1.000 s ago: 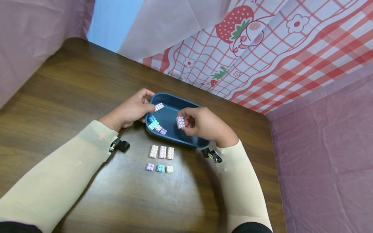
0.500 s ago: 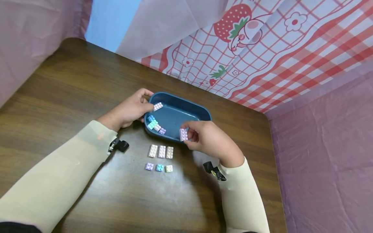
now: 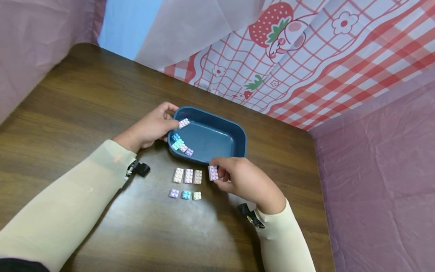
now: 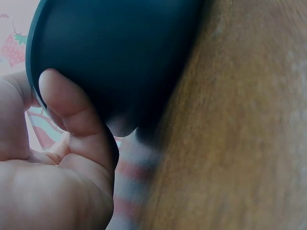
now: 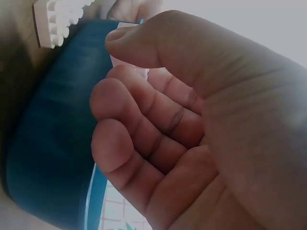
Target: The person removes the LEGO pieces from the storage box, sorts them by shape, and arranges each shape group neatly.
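Note:
My left hand (image 3: 153,126) grips the left end of a dark blue oval tray (image 3: 239,141); in the left wrist view the thumb and fingers close on its wall (image 4: 120,52). Between thumb and fingers my right hand (image 3: 246,179) pinches a light purple toy building brick (image 3: 213,173), just in front of the tray's near wall. In the right wrist view the fingers mostly hide that brick. Left of it is a row of long bricks: cream (image 3: 178,175), pale pink (image 3: 188,176) and beige (image 3: 198,176). Nearer lie small bricks: purple (image 3: 174,193), blue (image 3: 185,194) and cream (image 3: 197,195).
Inside the tray's left part are a pale pink brick (image 3: 184,123) by the left thumb and a cluster of small bricks, including a mint one (image 3: 177,144). A wooden table (image 3: 136,226) bears everything. Behind hangs a strawberry-print cloth (image 3: 238,68), with a pink curtain (image 3: 374,170) at right.
My right hand has carried the light purple brick from over the tray toward me, past its near wall, to the right of the long bricks. The left hand has kept its hold.

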A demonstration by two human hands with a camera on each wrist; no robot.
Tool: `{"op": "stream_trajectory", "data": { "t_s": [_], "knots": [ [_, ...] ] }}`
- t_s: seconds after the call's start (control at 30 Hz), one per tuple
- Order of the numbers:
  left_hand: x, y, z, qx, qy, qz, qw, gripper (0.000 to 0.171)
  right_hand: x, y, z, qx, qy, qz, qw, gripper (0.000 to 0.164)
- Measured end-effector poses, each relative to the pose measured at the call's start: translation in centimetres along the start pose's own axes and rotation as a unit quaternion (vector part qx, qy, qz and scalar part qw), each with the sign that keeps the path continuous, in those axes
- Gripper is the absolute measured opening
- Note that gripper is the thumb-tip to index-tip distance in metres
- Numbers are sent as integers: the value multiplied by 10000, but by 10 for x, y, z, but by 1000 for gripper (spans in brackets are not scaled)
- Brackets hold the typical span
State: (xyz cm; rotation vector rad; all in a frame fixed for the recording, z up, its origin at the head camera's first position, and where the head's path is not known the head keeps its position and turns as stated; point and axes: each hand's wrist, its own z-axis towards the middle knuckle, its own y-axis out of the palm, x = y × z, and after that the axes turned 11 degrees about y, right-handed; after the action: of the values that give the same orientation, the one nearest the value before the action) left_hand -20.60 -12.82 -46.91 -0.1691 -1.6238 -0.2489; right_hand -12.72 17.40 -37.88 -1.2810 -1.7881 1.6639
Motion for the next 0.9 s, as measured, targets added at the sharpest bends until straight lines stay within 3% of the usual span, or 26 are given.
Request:
{"op": "stream_trajectory", "data": {
  "t_s": [0.43, 0.67, 0.9],
  "knots": [
    [0, 0, 1, 31, -11, 4, 10000, 53, -4, 28, -5, -59, -29, -542, 9985, 36],
    [0, 0, 1, 29, -52, -3, 10000, 54, 2, 43, -1, 235, -156, -1008, 9945, 28],
    [-1, 0, 1, 37, -46, -25, 10000, 54, 6, 51, 3, 325, -175, -1102, 9932, 23]
  ]
}}
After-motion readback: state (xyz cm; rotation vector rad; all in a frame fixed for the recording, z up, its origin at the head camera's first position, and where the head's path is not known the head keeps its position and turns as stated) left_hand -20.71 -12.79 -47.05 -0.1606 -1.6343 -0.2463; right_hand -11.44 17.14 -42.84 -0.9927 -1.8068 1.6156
